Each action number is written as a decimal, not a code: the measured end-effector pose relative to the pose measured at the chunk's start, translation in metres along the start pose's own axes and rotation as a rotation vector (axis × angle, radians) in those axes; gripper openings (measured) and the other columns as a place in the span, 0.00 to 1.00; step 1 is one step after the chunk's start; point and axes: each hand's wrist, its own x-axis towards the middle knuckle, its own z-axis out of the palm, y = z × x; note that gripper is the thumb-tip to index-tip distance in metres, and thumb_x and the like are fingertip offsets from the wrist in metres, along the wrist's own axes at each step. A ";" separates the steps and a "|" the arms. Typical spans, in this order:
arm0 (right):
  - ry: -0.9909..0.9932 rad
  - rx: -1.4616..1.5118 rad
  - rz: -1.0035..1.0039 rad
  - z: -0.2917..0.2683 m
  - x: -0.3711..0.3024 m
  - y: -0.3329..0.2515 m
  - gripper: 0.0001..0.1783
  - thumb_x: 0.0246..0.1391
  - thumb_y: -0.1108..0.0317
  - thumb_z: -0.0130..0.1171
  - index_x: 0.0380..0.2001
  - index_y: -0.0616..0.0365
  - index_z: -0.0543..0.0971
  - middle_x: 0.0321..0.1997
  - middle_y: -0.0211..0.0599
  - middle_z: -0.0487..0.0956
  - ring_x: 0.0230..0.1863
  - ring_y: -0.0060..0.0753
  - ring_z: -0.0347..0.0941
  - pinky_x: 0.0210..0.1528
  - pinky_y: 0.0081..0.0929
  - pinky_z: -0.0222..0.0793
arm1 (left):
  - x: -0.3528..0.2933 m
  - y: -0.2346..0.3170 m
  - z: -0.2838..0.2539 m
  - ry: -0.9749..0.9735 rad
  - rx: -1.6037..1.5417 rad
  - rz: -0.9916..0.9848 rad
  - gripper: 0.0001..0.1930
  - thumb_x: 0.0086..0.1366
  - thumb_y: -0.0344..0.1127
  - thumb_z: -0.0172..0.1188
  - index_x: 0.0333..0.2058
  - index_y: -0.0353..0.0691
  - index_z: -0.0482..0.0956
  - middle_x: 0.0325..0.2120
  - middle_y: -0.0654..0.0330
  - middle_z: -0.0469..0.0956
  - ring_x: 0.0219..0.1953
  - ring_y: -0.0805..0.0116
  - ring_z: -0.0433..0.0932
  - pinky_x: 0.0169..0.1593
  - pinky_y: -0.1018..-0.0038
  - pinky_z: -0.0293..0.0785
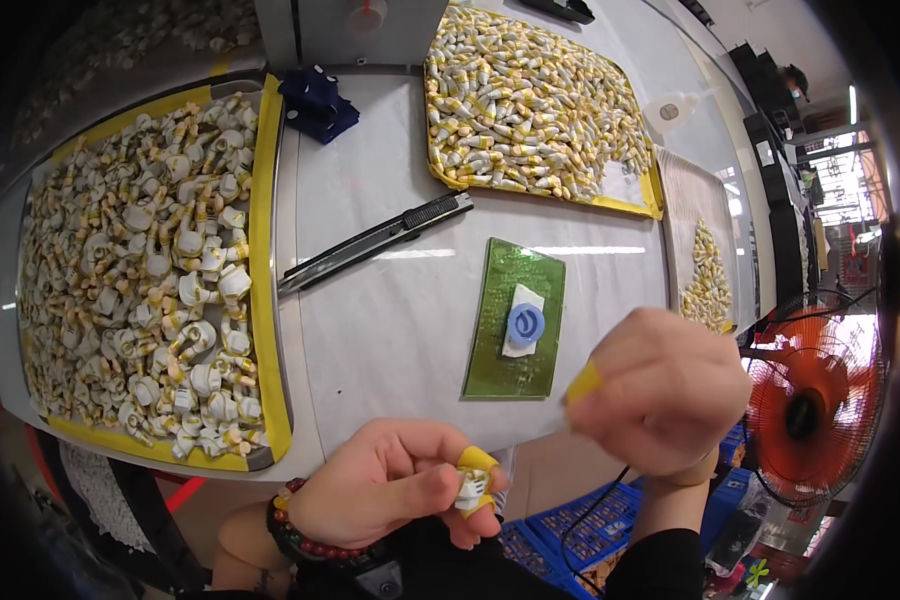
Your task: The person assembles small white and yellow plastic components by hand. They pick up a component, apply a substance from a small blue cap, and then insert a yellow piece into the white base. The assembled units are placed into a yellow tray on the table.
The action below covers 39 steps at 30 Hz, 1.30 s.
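Head view: one green plate [482, 350] lies on the white table [370, 350], and on it sit one white pad [532, 298] and one blue round piece [526, 324]. Nearer the person than the plate, the left hand [390, 485] pinches one small white piece [472, 490] between thumb and fingers, with yellow finger covers showing. Just right of the plate, the blurred right hand [660, 390] has its fingers curled, one yellow finger cover [583, 383] visible; I cannot tell whether it grips anything. It hides some of the table on that side.

Three trays surround the plate: a left tray [269, 200] of white parts, a far tray [610, 206] of slimmer white-and-yellow parts, and a right tray [682, 185] with a smaller heap; their contents are too many to count. One cutter knife [375, 243] lies between the plate and the left tray. Beyond it, farther from the plate, is one dark blue cloth [318, 104]. One orange fan [805, 400] stands well to the plate's right.
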 end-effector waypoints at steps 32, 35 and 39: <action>0.074 0.091 -0.139 0.024 -0.009 -0.016 0.04 0.40 0.75 0.62 0.24 0.61 0.82 0.29 0.39 0.80 0.25 0.32 0.75 0.26 0.21 0.72 | -0.004 0.003 0.013 0.075 0.763 0.512 0.14 0.56 0.31 0.65 0.40 0.32 0.77 0.29 0.56 0.79 0.30 0.68 0.79 0.35 0.78 0.74; 0.082 0.069 -0.246 0.022 -0.015 -0.014 0.05 0.38 0.77 0.63 0.25 0.62 0.81 0.30 0.41 0.79 0.26 0.33 0.74 0.27 0.21 0.72 | -0.001 0.005 0.013 0.074 0.879 0.639 0.15 0.51 0.29 0.69 0.37 0.32 0.79 0.27 0.54 0.79 0.28 0.65 0.79 0.32 0.76 0.73; 0.085 0.074 -0.289 0.027 -0.017 -0.015 0.07 0.37 0.79 0.64 0.26 0.63 0.81 0.32 0.42 0.78 0.27 0.33 0.73 0.27 0.23 0.71 | 0.000 0.003 0.007 0.063 0.936 0.723 0.16 0.47 0.29 0.71 0.36 0.32 0.80 0.26 0.54 0.79 0.26 0.64 0.79 0.31 0.76 0.73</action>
